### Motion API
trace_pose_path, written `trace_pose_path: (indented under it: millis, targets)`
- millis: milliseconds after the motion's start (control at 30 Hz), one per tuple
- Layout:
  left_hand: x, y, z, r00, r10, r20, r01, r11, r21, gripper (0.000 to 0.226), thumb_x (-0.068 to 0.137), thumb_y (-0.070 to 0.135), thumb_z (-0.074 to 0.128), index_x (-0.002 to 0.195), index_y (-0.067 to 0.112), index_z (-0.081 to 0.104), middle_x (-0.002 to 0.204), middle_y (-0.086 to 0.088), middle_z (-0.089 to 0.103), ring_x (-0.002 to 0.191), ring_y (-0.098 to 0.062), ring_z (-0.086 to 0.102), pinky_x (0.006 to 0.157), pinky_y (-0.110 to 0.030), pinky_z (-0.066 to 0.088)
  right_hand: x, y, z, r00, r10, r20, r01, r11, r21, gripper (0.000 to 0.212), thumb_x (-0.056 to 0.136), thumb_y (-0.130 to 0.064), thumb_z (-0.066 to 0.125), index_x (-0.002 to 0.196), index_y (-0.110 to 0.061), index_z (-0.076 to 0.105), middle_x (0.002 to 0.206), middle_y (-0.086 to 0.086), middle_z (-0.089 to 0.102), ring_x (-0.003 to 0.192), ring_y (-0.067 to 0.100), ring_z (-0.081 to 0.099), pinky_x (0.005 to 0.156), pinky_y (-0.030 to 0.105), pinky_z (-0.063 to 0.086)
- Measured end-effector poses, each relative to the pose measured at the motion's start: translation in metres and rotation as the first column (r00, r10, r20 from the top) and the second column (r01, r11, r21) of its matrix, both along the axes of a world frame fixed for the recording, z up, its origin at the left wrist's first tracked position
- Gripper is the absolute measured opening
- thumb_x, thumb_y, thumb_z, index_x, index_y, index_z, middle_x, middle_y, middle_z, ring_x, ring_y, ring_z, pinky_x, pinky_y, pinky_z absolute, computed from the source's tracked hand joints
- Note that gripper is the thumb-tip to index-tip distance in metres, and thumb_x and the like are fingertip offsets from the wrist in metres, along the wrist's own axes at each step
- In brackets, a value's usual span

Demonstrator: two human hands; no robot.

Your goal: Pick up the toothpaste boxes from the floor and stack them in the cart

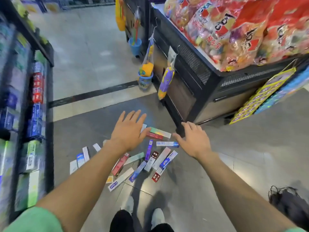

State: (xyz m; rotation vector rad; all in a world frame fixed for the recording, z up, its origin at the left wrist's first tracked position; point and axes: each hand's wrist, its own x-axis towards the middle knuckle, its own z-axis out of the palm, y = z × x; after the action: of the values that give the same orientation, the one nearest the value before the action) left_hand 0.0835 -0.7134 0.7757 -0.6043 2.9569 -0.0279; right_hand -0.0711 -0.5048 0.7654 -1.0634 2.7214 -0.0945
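- A scatter of long, narrow cardboard toothpaste boxes (142,158) in white, blue, red, purple and pale green is seen lying flat on the dark grey tiled floor (234,164), fanned out at many angles just ahead of the person's feet.
- None of the boxes is seen lifted or gathered; judging by this, the task is at its very beginning, with no pick-up yet made.
- The left hand (127,131) is held out above the far edge of the pile, palm down, its fingers spread straight and nothing held; whether it touches a box cannot be told.
- The right hand (194,141) is stretched forward beside it, fingers loosely extended and slightly curved, with nothing gripped; its fingertips lie near a white box with a blue end (167,144).
- A pale green and white box (159,131) lying on a red box (154,136) is seen between the two hands.
- No cart can be made out with certainty: a dark, blurred object (291,205) at the lower right edge cannot be identified.
- A black shelf unit stocked with boxed goods (33,114) stands to the left, and a black mesh display bin heaped with red snack bags (200,72) to the right.
- All of the gathering and all of the stacking is judged to remain.
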Motion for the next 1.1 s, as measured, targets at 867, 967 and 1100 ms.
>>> trace_pose_path:
  millis: [867,967,1100]
  targets:
    - [-0.139,-0.018,-0.643,0.954,-0.237,-0.184,0.238,0.971,-0.019,0.071,0.102,0.061,0.027,0.154,0.013,0.033,0.157,-0.011,0.042,0.143,-0.030,0.039,0.121,-0.051,0.023,-0.067,0.024,-0.648,0.943,-0.329,-0.043,0.331,0.943,0.030,0.068,0.097,-0.064,0.044,0.142,-0.014,0.045,0.142,0.014,0.052,0.129,0.036,0.048,0.104,0.045,0.038]
    - [-0.140,-0.016,-0.660,0.952,-0.261,-0.158,0.259,0.965,-0.033,0.067,0.102,0.059,0.029,0.152,0.014,0.035,0.154,-0.010,0.045,0.140,-0.030,0.041,0.120,-0.049,0.024,-0.063,0.024,-0.668,0.931,-0.364,0.010,0.364,0.931,0.019,0.070,0.097,-0.065,0.044,0.143,-0.012,0.045,0.143,0.015,0.052,0.130,0.038,0.048,0.104,0.046,0.040]
    - [-0.135,-0.007,-0.665,0.950,-0.275,-0.148,0.278,0.961,-0.003,0.065,0.103,0.056,0.031,0.153,0.014,0.033,0.156,-0.009,0.042,0.143,-0.028,0.038,0.122,-0.049,0.021,-0.048,0.012,-0.676,0.911,-0.398,0.106,0.402,0.916,-0.015,0.068,0.097,-0.065,0.044,0.141,-0.013,0.047,0.141,0.015,0.053,0.128,0.038,0.050,0.102,0.046,0.043]
